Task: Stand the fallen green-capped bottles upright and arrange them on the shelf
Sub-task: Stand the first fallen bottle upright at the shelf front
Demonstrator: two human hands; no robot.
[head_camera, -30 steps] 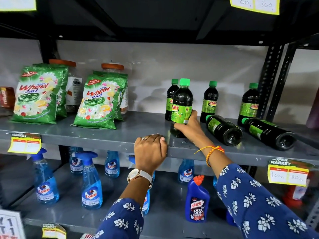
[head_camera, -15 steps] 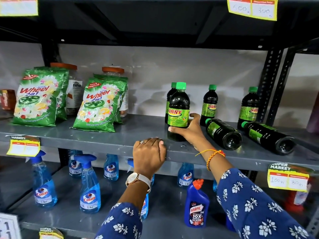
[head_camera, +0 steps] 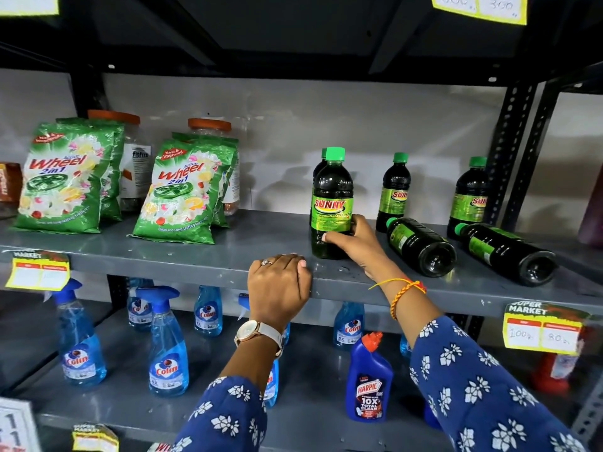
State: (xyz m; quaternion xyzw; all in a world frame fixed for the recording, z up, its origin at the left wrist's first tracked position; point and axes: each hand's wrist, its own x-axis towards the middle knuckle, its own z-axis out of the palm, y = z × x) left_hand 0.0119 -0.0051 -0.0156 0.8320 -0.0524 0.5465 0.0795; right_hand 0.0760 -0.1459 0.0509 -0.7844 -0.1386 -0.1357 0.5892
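Head view, close, facing shelf [head_camera: 202, 259]

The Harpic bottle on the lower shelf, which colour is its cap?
Red-orange, on a blue Harpic bottle; head view.

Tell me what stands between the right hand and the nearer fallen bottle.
Nothing visible does. The right hand grips the upright front bottle, and the nearer fallen bottle lies just to its right on the shelf, with only bare shelf surface between them.
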